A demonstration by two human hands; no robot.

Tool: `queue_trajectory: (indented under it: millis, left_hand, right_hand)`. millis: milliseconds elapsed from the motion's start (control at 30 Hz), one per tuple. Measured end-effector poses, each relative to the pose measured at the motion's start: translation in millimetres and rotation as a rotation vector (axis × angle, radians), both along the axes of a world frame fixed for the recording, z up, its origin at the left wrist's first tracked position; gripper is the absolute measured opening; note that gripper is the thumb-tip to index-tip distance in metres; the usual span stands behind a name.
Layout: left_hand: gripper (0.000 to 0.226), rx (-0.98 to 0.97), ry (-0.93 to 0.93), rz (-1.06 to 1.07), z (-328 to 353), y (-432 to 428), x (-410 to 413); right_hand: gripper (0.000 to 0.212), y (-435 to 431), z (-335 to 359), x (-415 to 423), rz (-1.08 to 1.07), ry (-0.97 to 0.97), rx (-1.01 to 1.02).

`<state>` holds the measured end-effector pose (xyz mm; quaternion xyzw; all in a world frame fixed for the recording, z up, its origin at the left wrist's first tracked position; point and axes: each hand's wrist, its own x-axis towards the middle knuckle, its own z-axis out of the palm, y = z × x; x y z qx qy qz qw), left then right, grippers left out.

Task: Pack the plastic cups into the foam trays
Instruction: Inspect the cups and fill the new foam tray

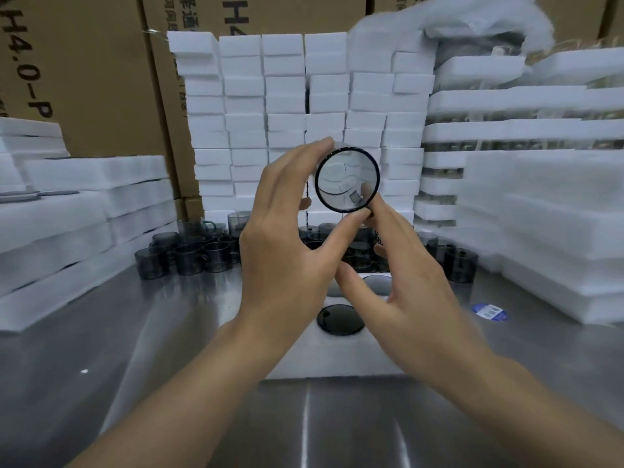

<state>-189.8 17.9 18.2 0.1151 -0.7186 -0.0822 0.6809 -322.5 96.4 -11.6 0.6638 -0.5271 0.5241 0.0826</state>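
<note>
Clear cup [347, 179] raised above foam tray [337, 359], round end toward viewer, left hand [287, 238] curled round it. Right hand [405, 282] at cup's lower rim, blurred: grasp or mere touch, cannot tell. One dark cup [339, 319] seated in tray, other sockets hidden under hands

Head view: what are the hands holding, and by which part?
A plastic cup: the left hand grips its left side and rim, and the right hand holds its lower right edge.
</note>
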Motion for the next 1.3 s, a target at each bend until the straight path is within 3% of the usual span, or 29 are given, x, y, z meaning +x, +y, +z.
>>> queue_trajectory:
  millis: [167,300,367,500,567,633,833,1000,1100,1200,1300]
  left_hand:
    - [0.061,0.14,0.009,-0.106,-3.5,-5.4,0.1]
    - [0.043,0.343,0.031,-0.224,1.4,-5.3,0.2]
    - [0.027,0.558,0.065,-0.342,9.9,-4.9,1.9]
    - [0.07,1.24,-0.126,-0.601,17.4,-12.5,8.2]
    - [0.073,1.474,-0.155,-0.768,17.6,-14.3,12.1]
    - [0.064,1.571,-0.145,-0.854,17.6,-16.4,13.2]
    - [0.062,1.598,-0.166,-0.89,19.9,-15.2,14.0]
    - [0.081,1.512,-0.172,-0.863,16.8,-16.7,11.2]
    - [0.083,1.387,-0.183,-0.863,15.5,-17.2,11.8]
    - [0.066,1.255,-0.251,-0.833,15.7,-13.4,11.7]
    - [0.05,1.145,-0.325,-0.764,15.8,-8.4,10.8]
  right_hand:
    - [0.083,0.3,-1.2,-1.4,-0.006,-0.001,0.008]
    - [0.081,1.6,-1.1,0.2,-0.009,0.033,-0.033]
    - [0.077,2.6,0.0,0.3,-0.029,0.053,-0.063]
    - [0.077,4.3,1.7,1.2,-0.042,0.118,-0.112]
    - [0.079,4.3,-0.2,2.0,0.005,0.064,-0.106]
    - [0.079,4.6,-1.7,3.0,0.04,0.02,-0.088]
    - [0.077,6.2,-0.4,4.1,0.071,0.016,-0.055]
    - [0.069,5.4,1.8,3.4,0.064,-0.036,-0.087]
    - [0.063,2.9,2.5,3.6,0.11,-0.253,-0.05]
    - [0.056,1.6,5.2,2.0,0.164,-0.471,-0.029]
    - [0.043,0.4,7.2,1.6,0.203,-0.559,-0.044]
